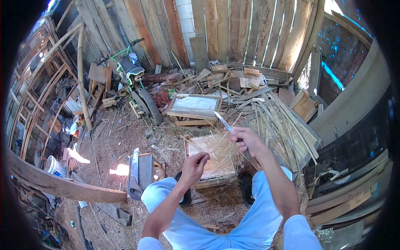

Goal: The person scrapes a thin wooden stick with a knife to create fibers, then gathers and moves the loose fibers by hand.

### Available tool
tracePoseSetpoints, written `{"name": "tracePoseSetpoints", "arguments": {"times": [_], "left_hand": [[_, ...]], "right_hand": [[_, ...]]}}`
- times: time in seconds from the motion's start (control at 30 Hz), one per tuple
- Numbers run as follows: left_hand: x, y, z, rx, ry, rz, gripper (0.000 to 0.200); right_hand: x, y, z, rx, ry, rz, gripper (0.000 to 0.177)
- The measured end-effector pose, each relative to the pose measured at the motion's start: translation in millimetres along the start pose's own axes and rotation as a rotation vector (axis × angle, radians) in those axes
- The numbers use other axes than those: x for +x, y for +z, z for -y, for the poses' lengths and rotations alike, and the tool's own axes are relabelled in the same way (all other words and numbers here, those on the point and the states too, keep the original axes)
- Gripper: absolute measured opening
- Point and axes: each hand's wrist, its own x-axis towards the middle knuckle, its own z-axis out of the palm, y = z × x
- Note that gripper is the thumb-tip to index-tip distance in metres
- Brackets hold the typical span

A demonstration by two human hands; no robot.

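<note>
My right hand (248, 142) is wrapped round the dark handle of a knife (223, 121), its pale blade pointing up and to the left. Lower and to the left, my left hand (194, 168) is closed in a pinch; thin pale strips show beside its fingertips, but whether it grips one I cannot make out. Below both hands, between my knees, a low wooden bench (216, 168) carries thin strips and shavings (225, 146). The hands are apart from each other.
A handsaw (134, 177) leans on a small stool (145, 170) at my left. Ahead stands a framed tray (193, 103) with thin sticks across it. A small motorbike (143, 100), scrap wood (250, 79) and long split strips (283, 125) surround the spot. A curved beam (66, 187) crosses the left side.
</note>
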Motion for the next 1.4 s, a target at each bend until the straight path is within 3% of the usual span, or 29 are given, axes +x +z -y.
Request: {"name": "tracePoseSetpoints", "arguments": {"times": [0.13,0.27,0.37,0.43,0.57,0.67,0.8,1.07,1.13,1.27,1.4], "left_hand": [[-5.1,0.4,-2.7,-0.012,0.008,-0.004,0.015],[-14.2,-7.6,19.9,-0.016,0.003,-0.071,0.015],[-8.7,-18.2,11.9,0.06,-0.076,-0.074,0.013],[0.6,-11.0,7.2,0.095,-0.116,-0.073,0.012],[10.0,4.5,11.9,0.121,0.052,-0.119,0.011],[9.8,9.3,6.6,0.126,0.133,-0.108,0.01],[8.9,6.2,1.5,0.131,0.204,-0.111,0.011],[6.3,8.0,-0.7,0.126,0.211,-0.116,0.011],[0.3,2.7,0.1,0.118,0.204,-0.131,0.01],[-9.3,-5.7,2.1,0.139,0.141,-0.063,0.009],[-6.2,0.3,1.1,0.122,0.199,-0.046,0.01]], "right_hand": [[1.8,-35.7,13.6,0.14,0.0,-0.05,0.019],[7.4,-104.7,26.8,0.302,-0.296,-0.297,0.032],[-1.6,-90.3,23.7,0.108,-0.28,-0.361,0.037],[-12.0,-39.9,12.7,0.085,-0.133,-0.211,0.035],[0.5,31.1,-34.6,-0.096,0.04,0.055,0.026],[17.9,41.2,-59.6,-0.015,0.121,0.138,0.03],[13.0,36.5,-44.3,0.015,0.134,0.177,0.018],[9.3,24.3,-27.7,-0.07,0.195,0.064,0.017],[15.7,-10.7,-17.1,0.04,0.028,-0.161,0.019],[10.2,-39.8,7.0,0.134,-0.006,-0.153,0.02],[11.3,-46.6,9.2,0.169,-0.036,-0.157,0.022]]}}
